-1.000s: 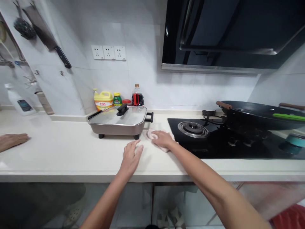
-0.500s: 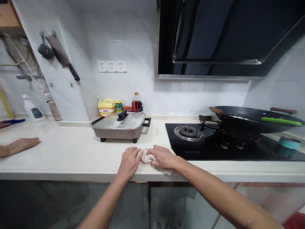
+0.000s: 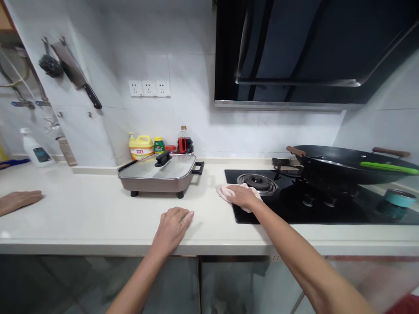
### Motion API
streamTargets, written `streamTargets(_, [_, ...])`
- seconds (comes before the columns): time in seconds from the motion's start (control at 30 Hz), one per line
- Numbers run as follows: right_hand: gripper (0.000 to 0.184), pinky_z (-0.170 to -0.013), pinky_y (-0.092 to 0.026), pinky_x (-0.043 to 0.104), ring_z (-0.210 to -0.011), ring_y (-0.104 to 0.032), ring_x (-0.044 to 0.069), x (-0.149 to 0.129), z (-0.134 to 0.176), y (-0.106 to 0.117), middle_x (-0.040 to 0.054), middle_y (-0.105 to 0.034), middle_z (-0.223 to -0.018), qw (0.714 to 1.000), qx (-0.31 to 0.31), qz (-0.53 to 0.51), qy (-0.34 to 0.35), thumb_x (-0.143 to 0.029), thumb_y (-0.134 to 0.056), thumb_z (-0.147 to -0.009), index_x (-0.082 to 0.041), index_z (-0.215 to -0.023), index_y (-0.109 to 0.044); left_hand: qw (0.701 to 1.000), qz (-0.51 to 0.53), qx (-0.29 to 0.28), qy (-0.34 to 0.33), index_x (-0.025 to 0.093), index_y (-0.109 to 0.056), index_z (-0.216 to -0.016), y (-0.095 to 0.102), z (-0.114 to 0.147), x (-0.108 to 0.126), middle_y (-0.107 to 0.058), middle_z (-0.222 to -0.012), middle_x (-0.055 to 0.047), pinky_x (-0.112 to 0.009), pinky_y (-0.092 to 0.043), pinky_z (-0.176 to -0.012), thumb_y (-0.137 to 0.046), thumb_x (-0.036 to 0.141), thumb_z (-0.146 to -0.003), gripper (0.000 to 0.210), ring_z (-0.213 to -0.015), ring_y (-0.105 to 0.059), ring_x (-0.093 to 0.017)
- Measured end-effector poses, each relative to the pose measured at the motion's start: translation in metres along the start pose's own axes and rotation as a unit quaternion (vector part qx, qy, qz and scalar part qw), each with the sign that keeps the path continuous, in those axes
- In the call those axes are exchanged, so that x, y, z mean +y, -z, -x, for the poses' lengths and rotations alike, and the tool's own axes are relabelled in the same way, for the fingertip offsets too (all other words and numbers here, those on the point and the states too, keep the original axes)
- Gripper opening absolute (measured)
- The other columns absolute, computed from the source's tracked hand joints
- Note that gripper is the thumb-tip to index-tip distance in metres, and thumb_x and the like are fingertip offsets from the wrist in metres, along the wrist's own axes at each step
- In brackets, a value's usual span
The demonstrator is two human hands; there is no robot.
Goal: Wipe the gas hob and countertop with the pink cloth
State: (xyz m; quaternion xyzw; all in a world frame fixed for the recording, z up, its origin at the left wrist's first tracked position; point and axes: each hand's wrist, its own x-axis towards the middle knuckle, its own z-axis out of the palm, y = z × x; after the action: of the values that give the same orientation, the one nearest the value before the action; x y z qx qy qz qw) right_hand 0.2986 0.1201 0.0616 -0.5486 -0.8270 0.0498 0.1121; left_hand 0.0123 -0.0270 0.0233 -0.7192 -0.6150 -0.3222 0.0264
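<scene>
My right hand presses a pale pink cloth down at the left edge of the black glass stove. Part of the cloth lies on the white countertop, part on the stove glass, just in front of the left burner. My left hand rests palm down on the counter near its front edge, holding nothing, fingers slightly bent and thumb apart. Behind it stands a brown electric pan with a glass lid and black handles.
A large wok with a green-handled utensil sits on the right burner. A turquoise container stands right of it. Bottles line the wall. Another person's hand lies on the counter at left. The range hood hangs above.
My right hand has carried the cloth away from my left hand, rightward and back onto the stove's edge. My left hand has come off the cloth. The view has shifted slightly right.
</scene>
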Motion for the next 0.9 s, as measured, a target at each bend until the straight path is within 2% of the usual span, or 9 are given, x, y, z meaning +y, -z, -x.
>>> streamTargets(0.1, [0.052,-0.108,-0.038,0.05,-0.133,-0.054,0.032,0.002,-0.009,0.006,0.0049,-0.059,-0.148,1.0,0.006,0.003,-0.01,-0.05,-0.049,-0.091,-0.033,-0.14,-0.058,1.0,-0.003,0.007,0.014,0.025,-0.073,-0.101,0.0,-0.001,-0.001,-0.073,-0.111,-0.006,-0.046,-0.041,-0.1,-0.04,0.054,-0.102,0.044,-0.113,-0.062,-0.028])
streamTargets(0.23, [0.054,-0.105,-0.04,0.046,-0.128,-0.058,0.032,0.009,0.006,0.006,0.0084,-0.062,-0.143,1.0,0.013,0.007,0.0,-0.05,-0.05,-0.091,-0.028,-0.14,-0.057,1.0,-0.019,0.01,0.012,0.026,-0.074,-0.101,-0.001,-0.001,0.0,-0.072,-0.112,-0.007,-0.048,-0.04,-0.1,-0.043,0.052,-0.101,0.041,-0.113,-0.061,-0.029])
streamTargets(0.33, [0.055,-0.103,-0.041,0.04,-0.127,-0.058,0.028,0.03,0.028,0.003,0.0053,-0.062,-0.144,1.0,0.016,0.003,0.014,-0.053,-0.048,-0.093,-0.031,-0.144,-0.054,0.999,-0.032,0.016,0.001,0.026,-0.074,-0.1,-0.002,0.0,0.0,-0.072,-0.114,-0.007,-0.047,-0.041,-0.099,-0.044,0.052,-0.1,0.039,-0.111,-0.061,-0.028])
streamTargets(0.4, [0.056,-0.103,-0.041,0.039,-0.129,-0.057,0.027,0.052,0.041,0.004,0.0053,-0.06,-0.146,1.0,0.027,0.003,-0.003,-0.054,-0.045,-0.096,-0.031,-0.146,-0.051,0.999,-0.037,0.023,-0.005,0.027,-0.074,-0.1,-0.004,0.001,-0.001,-0.072,-0.114,-0.007,-0.046,-0.041,-0.099,-0.045,0.052,-0.1,0.038,-0.11,-0.061,-0.027])
streamTargets(0.53, [0.053,-0.103,-0.042,0.041,-0.134,-0.052,0.029,0.103,0.051,0.009,0.0097,-0.057,-0.146,0.995,0.051,0.008,-0.085,-0.052,-0.043,-0.096,-0.027,-0.143,-0.052,0.999,-0.041,0.026,-0.006,0.027,-0.074,-0.1,-0.005,0.001,-0.003,-0.071,-0.114,-0.007,-0.046,-0.041,-0.1,-0.045,0.051,-0.1,0.037,-0.111,-0.06,-0.027])
streamTargets(0.67, [0.055,-0.096,-0.045,0.044,-0.12,-0.062,0.033,0.142,0.046,0.016,0.0181,-0.059,-0.137,0.977,0.067,0.012,-0.202,-0.054,-0.039,-0.096,-0.022,-0.139,-0.052,0.999,-0.037,0.031,-0.001,0.028,-0.074,-0.101,-0.005,0.001,-0.003,-0.072,-0.115,-0.006,-0.046,-0.041,-0.101,-0.047,0.05,-0.099,0.035,-0.113,-0.061,-0.027])
streamTargets(0.8, [0.066,-0.095,-0.044,0.049,-0.117,-0.063,0.038,0.157,0.04,0.024,0.0244,-0.059,-0.132,0.95,0.081,0.019,-0.302,-0.065,-0.032,-0.095,-0.019,-0.138,-0.052,0.999,-0.036,0.029,0.008,0.027,-0.073,-0.104,-0.005,0.001,-0.004,-0.072,-0.116,-0.006,-0.046,-0.041,-0.1,-0.047,0.049,-0.1,0.035,-0.114,-0.061,-0.028])
streamTargets(0.9, [0.068,-0.097,-0.043,0.05,-0.12,-0.062,0.039,0.15,0.041,0.024,0.0239,-0.063,-0.128,0.939,0.086,0.027,-0.331,-0.067,-0.03,-0.095,-0.018,-0.136,-0.054,0.999,-0.038,0.035,0.01,0.026,-0.073,-0.107,-0.007,0.001,-0.006,-0.072,-0.118,-0.007,-0.047,-0.041,-0.1,-0.048,0.047,-0.1,0.033,-0.117,-0.061,-0.028])
